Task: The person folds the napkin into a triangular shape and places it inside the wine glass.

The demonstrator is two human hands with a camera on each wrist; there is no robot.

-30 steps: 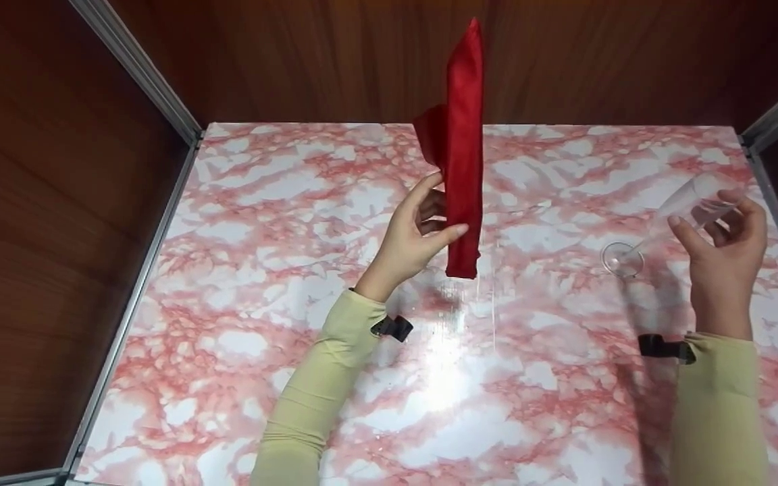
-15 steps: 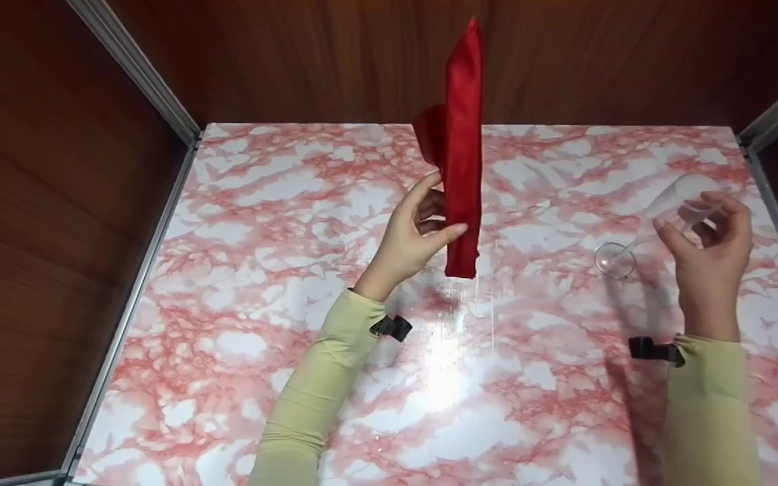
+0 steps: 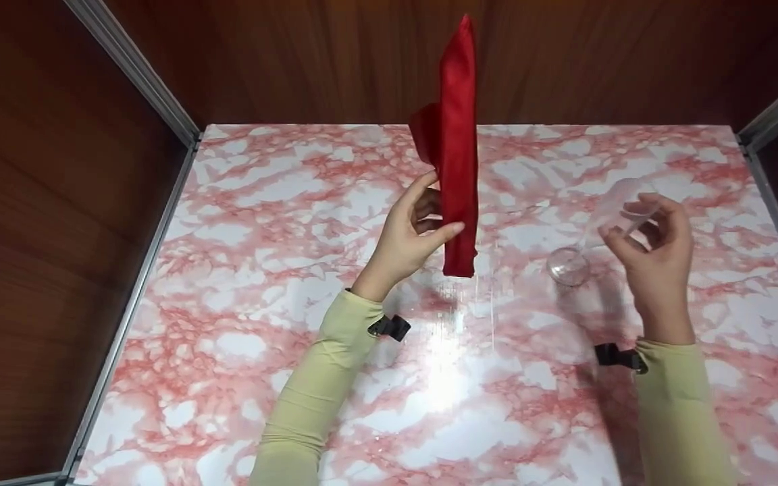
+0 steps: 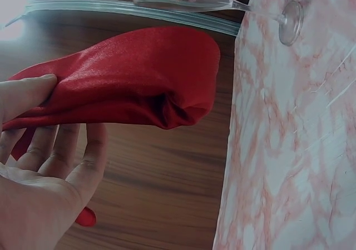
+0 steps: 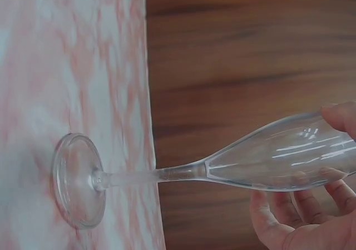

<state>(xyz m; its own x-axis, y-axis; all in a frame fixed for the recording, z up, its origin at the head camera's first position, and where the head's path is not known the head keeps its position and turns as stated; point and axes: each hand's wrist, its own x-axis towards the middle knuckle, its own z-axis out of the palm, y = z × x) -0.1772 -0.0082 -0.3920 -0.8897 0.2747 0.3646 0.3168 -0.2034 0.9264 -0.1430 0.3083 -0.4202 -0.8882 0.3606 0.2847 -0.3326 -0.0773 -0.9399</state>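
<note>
My left hand (image 3: 404,233) pinches a folded red satin napkin (image 3: 458,162) between thumb and fingers, holding it upright over the table. In the left wrist view the napkin (image 4: 150,75) shows a rolled, tucked lower end. My right hand (image 3: 659,260) grips a clear champagne flute (image 5: 283,153) by its bowl, thumb on one side and fingers on the other. The flute's round foot (image 3: 568,266) points down towards the tabletop, to the right of the napkin. Part of the bowl is hidden behind the fingers in the head view.
The table (image 3: 240,378) has a red and white marbled top. Dark wood panels (image 3: 321,61) stand at the back and sides, joined by grey metal corner strips (image 3: 142,67). A black strap piece (image 3: 622,358) sticks out at the right cuff, another (image 3: 391,328) at the left.
The right hand has moved left with the champagne flute, bringing it closer to the napkin. The left hand and napkin have shifted very slightly left.
</note>
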